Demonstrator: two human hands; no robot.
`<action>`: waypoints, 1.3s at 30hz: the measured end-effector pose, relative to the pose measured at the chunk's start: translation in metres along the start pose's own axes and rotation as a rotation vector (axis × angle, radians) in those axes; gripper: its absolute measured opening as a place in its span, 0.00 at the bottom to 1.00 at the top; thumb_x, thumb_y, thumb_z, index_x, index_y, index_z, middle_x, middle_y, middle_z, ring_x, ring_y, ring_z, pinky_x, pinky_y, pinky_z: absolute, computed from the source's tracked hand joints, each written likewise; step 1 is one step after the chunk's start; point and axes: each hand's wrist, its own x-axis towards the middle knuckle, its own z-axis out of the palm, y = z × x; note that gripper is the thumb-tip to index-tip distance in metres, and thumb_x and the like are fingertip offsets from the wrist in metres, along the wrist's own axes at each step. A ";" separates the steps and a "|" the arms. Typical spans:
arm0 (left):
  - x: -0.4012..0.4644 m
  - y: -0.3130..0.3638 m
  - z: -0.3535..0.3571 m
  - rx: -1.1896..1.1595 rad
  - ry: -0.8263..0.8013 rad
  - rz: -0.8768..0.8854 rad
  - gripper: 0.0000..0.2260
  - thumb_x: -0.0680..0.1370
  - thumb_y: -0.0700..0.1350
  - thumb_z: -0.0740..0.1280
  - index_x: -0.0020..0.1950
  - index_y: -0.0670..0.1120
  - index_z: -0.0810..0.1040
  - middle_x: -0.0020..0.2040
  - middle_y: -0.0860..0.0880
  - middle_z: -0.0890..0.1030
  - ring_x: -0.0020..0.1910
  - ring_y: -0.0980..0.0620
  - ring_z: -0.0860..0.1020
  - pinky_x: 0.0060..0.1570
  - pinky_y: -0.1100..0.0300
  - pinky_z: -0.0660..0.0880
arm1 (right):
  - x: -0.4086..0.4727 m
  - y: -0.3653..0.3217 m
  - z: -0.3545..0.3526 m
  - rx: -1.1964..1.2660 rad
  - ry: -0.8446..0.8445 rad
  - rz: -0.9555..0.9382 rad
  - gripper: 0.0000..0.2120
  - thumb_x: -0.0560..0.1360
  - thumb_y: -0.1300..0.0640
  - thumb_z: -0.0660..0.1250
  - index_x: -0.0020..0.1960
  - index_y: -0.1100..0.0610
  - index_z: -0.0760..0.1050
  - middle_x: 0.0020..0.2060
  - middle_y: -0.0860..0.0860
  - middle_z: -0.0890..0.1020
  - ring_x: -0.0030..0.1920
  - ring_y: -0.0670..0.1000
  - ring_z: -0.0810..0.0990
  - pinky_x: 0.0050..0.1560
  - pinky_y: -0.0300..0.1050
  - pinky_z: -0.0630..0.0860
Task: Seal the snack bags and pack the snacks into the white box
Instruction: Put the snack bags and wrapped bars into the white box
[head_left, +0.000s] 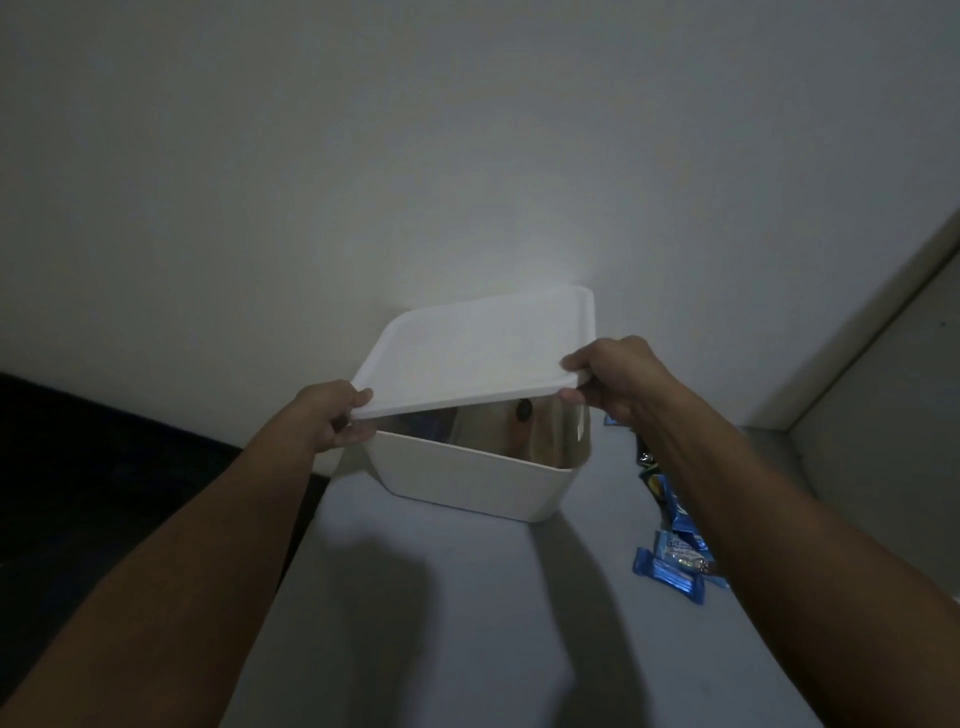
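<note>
A white box (467, 480) stands on the pale table against the wall. Its flat white lid (483, 348) is held above it, tilted up at the near edge, with a gap showing the box's shadowed inside. My left hand (332, 413) pinches the lid's near left corner. The near right corner is gripped by my right hand (615, 376). Blue snack packets (670, 564) lie on the table to the right, partly hidden by my right forearm. A dark snack bag (647, 460) lies beyond them.
The pale table (441, 597) runs from the box toward me. Left of it the floor is dark (104, 467). A plain wall (415, 156) rises behind the box, and a side wall edge (857, 338) closes the right.
</note>
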 end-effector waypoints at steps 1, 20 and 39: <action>-0.003 0.002 0.001 0.017 0.029 0.016 0.15 0.75 0.38 0.70 0.59 0.38 0.73 0.47 0.41 0.76 0.42 0.46 0.77 0.22 0.59 0.78 | -0.003 -0.003 0.002 0.000 -0.005 -0.009 0.16 0.72 0.71 0.67 0.58 0.73 0.70 0.53 0.63 0.78 0.40 0.60 0.83 0.27 0.42 0.79; -0.040 -0.025 -0.046 0.013 -0.001 0.231 0.10 0.78 0.42 0.67 0.56 0.38 0.77 0.58 0.41 0.80 0.48 0.43 0.80 0.48 0.48 0.78 | -0.027 0.045 -0.042 -0.138 -0.074 -0.121 0.09 0.75 0.64 0.68 0.54 0.66 0.76 0.44 0.59 0.84 0.38 0.55 0.84 0.33 0.44 0.80; -0.045 -0.203 -0.066 0.325 0.232 -0.083 0.42 0.71 0.67 0.65 0.71 0.36 0.67 0.69 0.36 0.70 0.64 0.35 0.73 0.64 0.43 0.70 | -0.066 0.214 -0.025 -0.728 -0.267 0.223 0.06 0.70 0.66 0.68 0.43 0.70 0.78 0.34 0.63 0.83 0.30 0.57 0.84 0.35 0.48 0.83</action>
